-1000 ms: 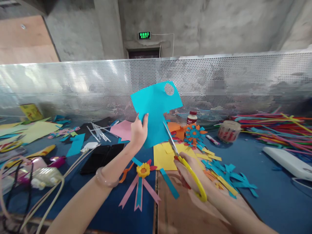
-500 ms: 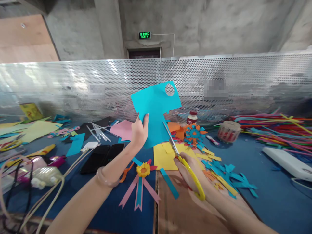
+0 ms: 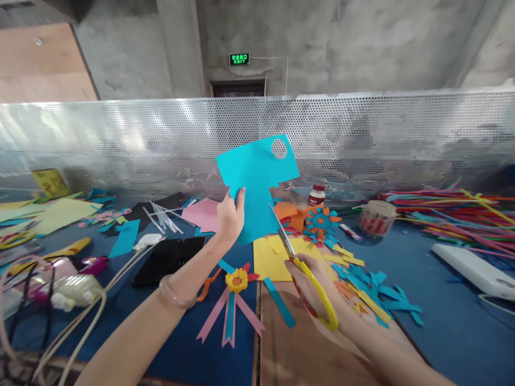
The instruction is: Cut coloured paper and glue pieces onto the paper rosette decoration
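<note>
My left hand [image 3: 231, 217] pinches a sheet of blue paper [image 3: 257, 171] by its left edge, thumb on the near side. The sheet is held up above the table, with a round hole near its top right corner and a notch cut from its lower right. My right hand [image 3: 311, 281] grips yellow-handled scissors [image 3: 308, 273], whose blades point up at the sheet's right edge. Below lies a paper rosette [image 3: 236, 280] with a yellow centre and pink and blue tails. A blue paper strip [image 3: 279, 302] rests beside it.
Yellow paper [image 3: 265, 260] lies under the scissors. Blue paper scraps [image 3: 382, 292], a tape roll [image 3: 377, 218], a red-capped bottle [image 3: 317, 195] and a white power bank [image 3: 472, 268] are on the right. Black phones [image 3: 171, 260] and cables [image 3: 100, 300] lie left. A perforated metal screen [image 3: 161, 128] stands behind.
The scissors and my right hand have shifted very slightly. The blue sheet and my left hand stay where they were.
</note>
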`<state>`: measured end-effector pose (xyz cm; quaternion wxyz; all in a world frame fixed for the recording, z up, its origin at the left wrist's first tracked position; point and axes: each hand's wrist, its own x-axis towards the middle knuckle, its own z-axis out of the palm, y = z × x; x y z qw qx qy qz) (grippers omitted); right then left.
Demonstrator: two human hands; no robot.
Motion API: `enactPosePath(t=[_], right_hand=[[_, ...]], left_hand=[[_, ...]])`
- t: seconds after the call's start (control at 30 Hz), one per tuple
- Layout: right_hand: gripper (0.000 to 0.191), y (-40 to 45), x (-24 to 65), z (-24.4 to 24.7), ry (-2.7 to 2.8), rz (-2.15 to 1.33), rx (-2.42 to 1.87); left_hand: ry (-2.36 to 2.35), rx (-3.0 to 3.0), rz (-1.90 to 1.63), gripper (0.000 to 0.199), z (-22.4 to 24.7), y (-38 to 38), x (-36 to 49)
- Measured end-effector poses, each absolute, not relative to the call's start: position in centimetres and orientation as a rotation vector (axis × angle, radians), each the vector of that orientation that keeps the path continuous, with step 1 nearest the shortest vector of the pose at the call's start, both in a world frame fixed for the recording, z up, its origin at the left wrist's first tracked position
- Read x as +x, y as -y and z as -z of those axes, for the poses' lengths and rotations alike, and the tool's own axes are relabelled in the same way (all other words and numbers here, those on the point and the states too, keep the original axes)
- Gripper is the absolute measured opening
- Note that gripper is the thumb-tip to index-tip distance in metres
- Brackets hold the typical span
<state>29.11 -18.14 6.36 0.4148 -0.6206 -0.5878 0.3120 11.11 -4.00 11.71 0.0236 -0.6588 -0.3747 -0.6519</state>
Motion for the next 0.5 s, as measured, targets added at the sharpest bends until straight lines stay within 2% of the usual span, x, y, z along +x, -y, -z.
enactPosePath(t=[0.17,0.5], right_hand=[[0.038,17.8,29.1,-5.1,1.357,-1.017,-1.503],[0.033,17.8,28.2,-4.8,1.391,-0.941,-1.470]], left_hand=[[1.244,-2.013,1.990,0.035,-11.8,3.9,10.9],[1.275,-1.923,2.048,0.037,-12.6,3.2,9.8]])
